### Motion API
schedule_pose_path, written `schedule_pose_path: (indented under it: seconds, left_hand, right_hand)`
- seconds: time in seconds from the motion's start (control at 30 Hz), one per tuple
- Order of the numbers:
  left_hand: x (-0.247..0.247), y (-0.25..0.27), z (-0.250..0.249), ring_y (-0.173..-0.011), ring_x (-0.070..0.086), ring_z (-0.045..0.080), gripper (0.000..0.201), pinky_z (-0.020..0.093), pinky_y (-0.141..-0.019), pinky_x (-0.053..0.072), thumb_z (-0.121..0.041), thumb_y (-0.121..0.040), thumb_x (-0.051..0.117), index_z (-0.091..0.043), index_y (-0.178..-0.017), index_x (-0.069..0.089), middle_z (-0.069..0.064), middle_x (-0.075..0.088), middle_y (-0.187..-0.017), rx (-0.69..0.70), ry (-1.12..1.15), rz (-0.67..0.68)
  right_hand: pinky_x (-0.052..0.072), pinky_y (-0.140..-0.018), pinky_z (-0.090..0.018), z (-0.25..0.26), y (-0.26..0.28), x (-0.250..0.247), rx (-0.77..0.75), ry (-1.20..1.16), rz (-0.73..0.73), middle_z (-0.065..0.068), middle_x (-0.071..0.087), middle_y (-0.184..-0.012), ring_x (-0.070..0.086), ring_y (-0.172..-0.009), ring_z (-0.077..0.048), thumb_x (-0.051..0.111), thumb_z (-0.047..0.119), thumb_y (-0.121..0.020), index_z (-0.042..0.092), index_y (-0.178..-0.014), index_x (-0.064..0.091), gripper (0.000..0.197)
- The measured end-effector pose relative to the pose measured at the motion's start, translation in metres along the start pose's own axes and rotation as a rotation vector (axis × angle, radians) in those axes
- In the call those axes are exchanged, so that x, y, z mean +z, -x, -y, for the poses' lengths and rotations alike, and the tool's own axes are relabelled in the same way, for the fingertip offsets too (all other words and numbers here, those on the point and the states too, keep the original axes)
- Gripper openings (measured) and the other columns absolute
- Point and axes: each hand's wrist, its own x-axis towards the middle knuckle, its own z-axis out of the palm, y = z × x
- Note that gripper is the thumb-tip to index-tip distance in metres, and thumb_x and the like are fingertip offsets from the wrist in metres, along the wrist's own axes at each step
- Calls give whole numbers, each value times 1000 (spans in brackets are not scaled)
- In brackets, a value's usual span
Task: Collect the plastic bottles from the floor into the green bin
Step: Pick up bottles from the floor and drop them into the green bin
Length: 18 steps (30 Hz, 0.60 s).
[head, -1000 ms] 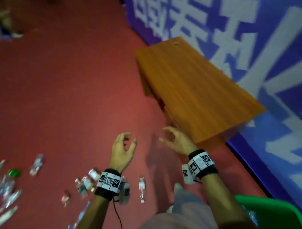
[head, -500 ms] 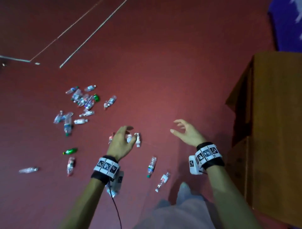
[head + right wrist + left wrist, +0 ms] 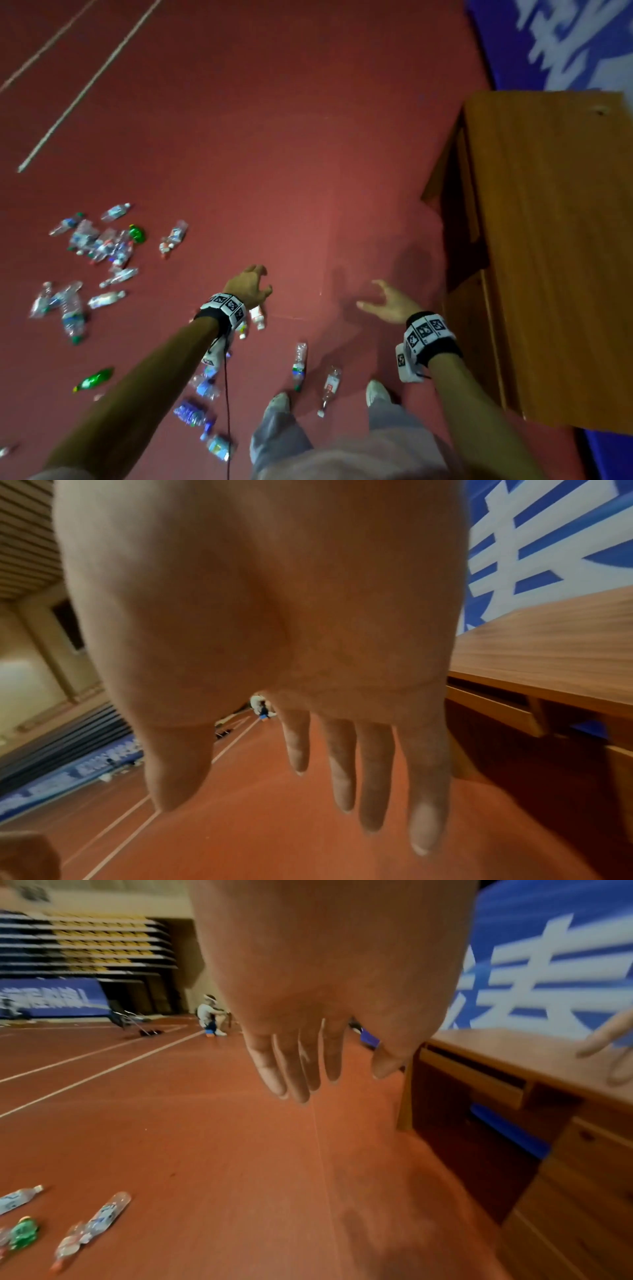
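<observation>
Several clear plastic bottles [image 3: 102,240] lie scattered on the red floor at the left of the head view, with a green bottle [image 3: 93,379] nearer me. Two more bottles [image 3: 299,363] lie in front of my feet. My left hand [image 3: 251,284] hangs empty above the floor with loosely spread fingers, just above a small bottle with a red label [image 3: 257,317]. My right hand [image 3: 387,301] is also empty, fingers spread, beside the wooden desk. The left wrist view shows bottles [image 3: 103,1213] low at the left. The green bin is out of view.
A wooden desk [image 3: 548,240] stands at the right against a blue banner wall [image 3: 565,41]. White lines [image 3: 85,89] cross the floor at the far left. My shoes [image 3: 277,402] stand near the closest bottles. Another person [image 3: 209,1015] crouches far down the hall.
My view has swung left from the desk and green bin to the bottle-strewn floor. Both hands have stayed empty and have come lower, nearer the floor.
</observation>
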Motion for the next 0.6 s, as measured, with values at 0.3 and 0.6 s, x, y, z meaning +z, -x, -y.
schedule_pose_path:
  seconds: [0.3,0.6]
  left_hand:
    - [43,-72,40,-115,59,32,57,44,-98,51,-44,-97,57,-10,-141,44,13,56,-133,470,-607,217]
    - [96,-53,41,-125,51,29,60,41,-106,42,-36,-97,55,-14,-149,37,8,47,-143,785,-858,298]
  right_hand:
    - [39,-112,-38,-38,91,127,323,-178,-271,-11,36,-160,43,-142,-30,68,58,-89,22,-160,21,93]
    - [30,-119,-38,-95,170,255,469,-122,-109,-8,33,-161,36,-145,-26,62,50,-94,32,-158,25,76]
